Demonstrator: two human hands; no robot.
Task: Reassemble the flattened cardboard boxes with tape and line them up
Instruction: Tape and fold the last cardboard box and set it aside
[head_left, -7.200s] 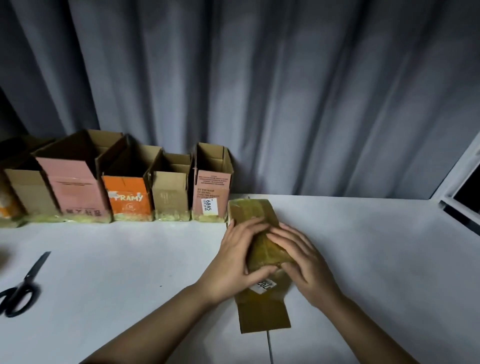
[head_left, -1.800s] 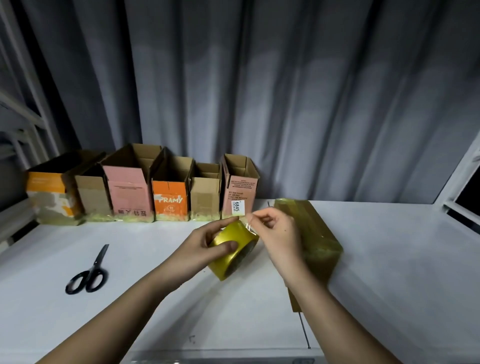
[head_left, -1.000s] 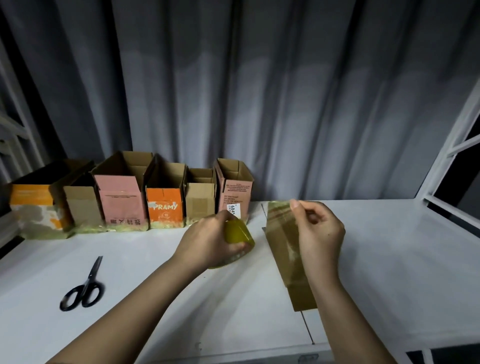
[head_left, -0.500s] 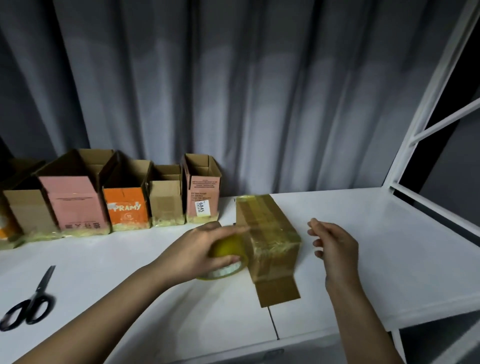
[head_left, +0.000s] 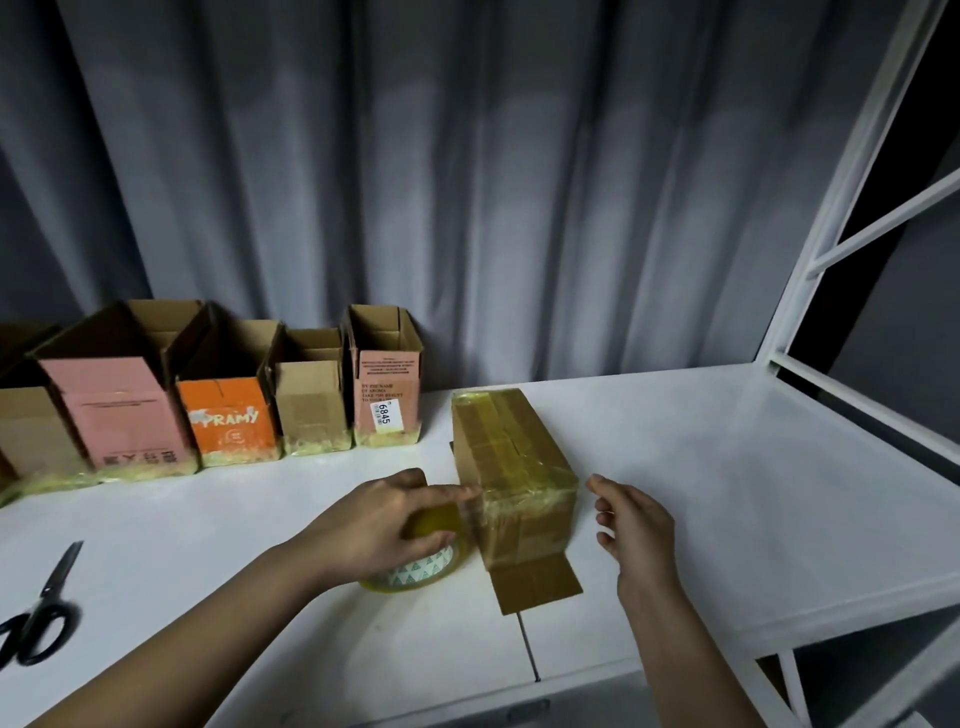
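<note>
Gripping tape roll (head_left: 415, 551) in left hand (head_left: 384, 525) against taped box (head_left: 511, 478); right hand (head_left: 631, 519) loose-fingered, empty — best pulling tape taut, pressing flat.

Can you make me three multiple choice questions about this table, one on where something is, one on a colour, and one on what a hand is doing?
1. Where do the scissors lie?
A. On the table's left edge
B. Inside a box
C. Right of the taped box

2. What colour is the box marked PRAMY?
A. Blue
B. Orange
C. Green

3. What is the right hand doing?
A. Gripping the scissors
B. Holding the tape roll
C. Hanging open, holding nothing

Answers: 1 A, they sit at the view's far left. 2 B, its front is orange. 3 C, its fingers are relaxed beside the taped box, while the left hand holds the tape roll.
</note>
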